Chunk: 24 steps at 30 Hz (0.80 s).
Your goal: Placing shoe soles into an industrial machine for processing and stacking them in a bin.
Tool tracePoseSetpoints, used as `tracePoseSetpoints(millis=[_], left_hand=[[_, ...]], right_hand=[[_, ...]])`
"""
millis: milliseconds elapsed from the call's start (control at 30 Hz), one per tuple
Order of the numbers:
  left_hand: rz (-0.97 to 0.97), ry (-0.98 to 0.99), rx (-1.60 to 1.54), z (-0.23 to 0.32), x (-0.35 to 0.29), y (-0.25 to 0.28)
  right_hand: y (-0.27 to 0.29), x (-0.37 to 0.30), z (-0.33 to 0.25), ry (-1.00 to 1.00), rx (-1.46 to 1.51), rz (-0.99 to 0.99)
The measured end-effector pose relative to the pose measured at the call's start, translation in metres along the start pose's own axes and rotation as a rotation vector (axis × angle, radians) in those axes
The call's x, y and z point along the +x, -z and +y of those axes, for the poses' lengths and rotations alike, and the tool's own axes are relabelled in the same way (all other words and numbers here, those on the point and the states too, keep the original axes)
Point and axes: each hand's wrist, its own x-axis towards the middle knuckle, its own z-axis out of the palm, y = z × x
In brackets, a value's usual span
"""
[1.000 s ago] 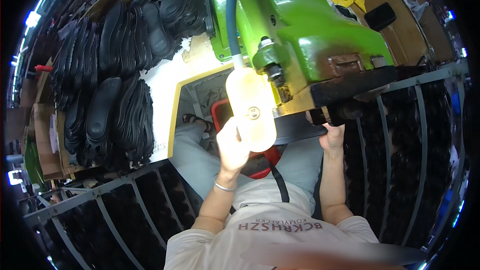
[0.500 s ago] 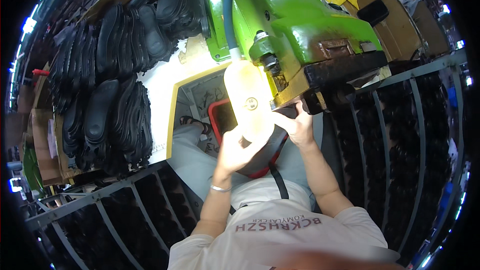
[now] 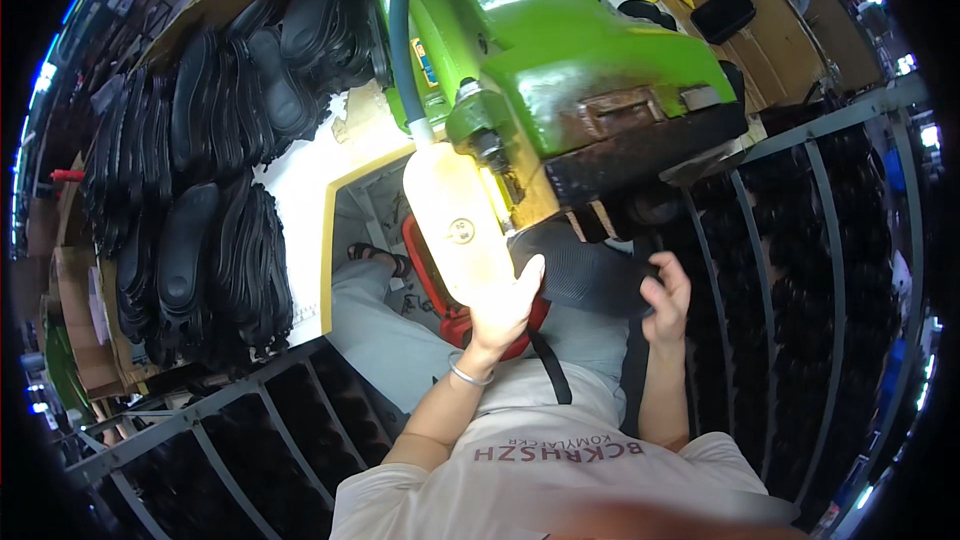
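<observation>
Because lamp [image 3: 452, 225] partly covers left hand [image 3: 503, 315], grip on black sole [image 3: 585, 270] unclear.

A glowing oblong lamp [image 3: 455, 225] and green metal machine [image 3: 610, 70] are blocking the far side; bare forearms [image 3: 662, 390] are leaving room between

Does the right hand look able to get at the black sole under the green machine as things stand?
Likely yes: the right hand is right at the near right end of the black sole, with nothing visible between them. Whether they touch is unclear.
</observation>
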Motion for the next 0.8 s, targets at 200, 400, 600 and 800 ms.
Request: tracePoseSetpoints(millis=[200,400,600,800], left_hand=[[0.073,0.14,-0.262,-0.001,0.017,0.015],[-0.018,0.181,-0.581,-0.019,0.03,0.078],[0.145,0.273,-0.619,-0.044,0.0,0.105],[-0.105,0.529,-0.605,-0.061,-0.059,0.076]], right_hand=[[-0.043,0.072,-0.036,0.186,-0.075,-0.013],[-0.077,0.078,-0.023,0.073,0.026,-0.253],[-0.123,0.061,-0.013,0.228,-0.043,-0.336],[-0.122,0.072,0.015,0.014,-0.094,-0.378]])
